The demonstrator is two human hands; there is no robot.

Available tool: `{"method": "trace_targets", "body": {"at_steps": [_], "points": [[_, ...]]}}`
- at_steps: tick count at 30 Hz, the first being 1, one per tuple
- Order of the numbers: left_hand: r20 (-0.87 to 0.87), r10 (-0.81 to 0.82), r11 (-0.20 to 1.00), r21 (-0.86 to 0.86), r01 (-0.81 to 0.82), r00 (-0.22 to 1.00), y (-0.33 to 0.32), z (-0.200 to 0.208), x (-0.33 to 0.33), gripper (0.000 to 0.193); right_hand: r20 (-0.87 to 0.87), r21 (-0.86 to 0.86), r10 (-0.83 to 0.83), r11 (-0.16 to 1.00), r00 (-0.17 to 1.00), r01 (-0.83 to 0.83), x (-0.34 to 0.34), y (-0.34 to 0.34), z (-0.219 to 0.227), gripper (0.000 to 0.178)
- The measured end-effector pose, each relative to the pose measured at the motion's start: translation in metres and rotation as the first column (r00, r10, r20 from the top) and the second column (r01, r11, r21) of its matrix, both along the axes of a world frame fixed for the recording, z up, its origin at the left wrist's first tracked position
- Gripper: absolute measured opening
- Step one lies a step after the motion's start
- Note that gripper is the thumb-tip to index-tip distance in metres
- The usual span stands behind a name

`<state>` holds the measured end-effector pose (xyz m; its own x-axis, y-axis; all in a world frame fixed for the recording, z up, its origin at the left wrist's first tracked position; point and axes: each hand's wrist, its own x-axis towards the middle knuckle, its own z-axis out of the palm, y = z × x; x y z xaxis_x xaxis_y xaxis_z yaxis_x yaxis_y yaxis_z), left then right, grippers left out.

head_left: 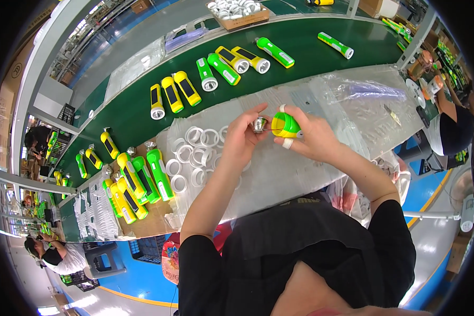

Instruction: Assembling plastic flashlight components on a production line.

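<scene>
While the left hand [243,135] pinches a silver cup-shaped part [259,124], the right hand [315,136] is closed around a green-and-yellow flashlight body [286,125] just beside it, above the desk [279,176]. White rings [200,156] lie to the left.

A factory assembly floor: near-identical flashlights [224,70] line a long green counter [310,60], with a box [246,22] of white rings [234,8] beyond, people [63,258] at left and right, and a crate [145,249] on blue flooring [129,276].

No wording is legible; the cardboard box [14,80] bears a round mark.
</scene>
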<state>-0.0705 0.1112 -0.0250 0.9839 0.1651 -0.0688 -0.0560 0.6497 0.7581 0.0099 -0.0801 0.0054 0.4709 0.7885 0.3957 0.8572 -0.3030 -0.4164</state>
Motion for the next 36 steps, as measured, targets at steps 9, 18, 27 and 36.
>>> {"method": "trace_targets", "body": {"at_steps": [9, 18, 27, 36], "points": [[0.382, 0.124, 0.603, 0.705, -0.375, 0.916, -0.040, -0.004, -0.071, 0.030, -0.905, 0.403, 0.386, 0.912, 0.178, 0.072, -0.087, 0.011, -0.031, 0.050], [0.476, -0.049, 0.550, 0.747, -0.374, 0.878, -0.043, -0.014, -0.056, 0.041, -0.892, 0.449, 0.450, 0.866, 0.048, 0.220, -0.086, -0.006, -0.032, 0.038], [0.216, -0.038, -0.188, 0.957, -0.220, 0.976, -0.010, -0.062, 0.019, 0.060, -0.887, 0.457, 0.401, 0.836, 0.229, 0.304, -0.074, -0.031, -0.038, 0.041], [0.238, -0.055, 0.365, 0.909, -0.202, 0.970, -0.026, -0.008, -0.022, 0.050, -0.881, 0.456, 0.399, 0.860, 0.254, 0.228, -0.072, -0.030, -0.036, 0.046]]}}
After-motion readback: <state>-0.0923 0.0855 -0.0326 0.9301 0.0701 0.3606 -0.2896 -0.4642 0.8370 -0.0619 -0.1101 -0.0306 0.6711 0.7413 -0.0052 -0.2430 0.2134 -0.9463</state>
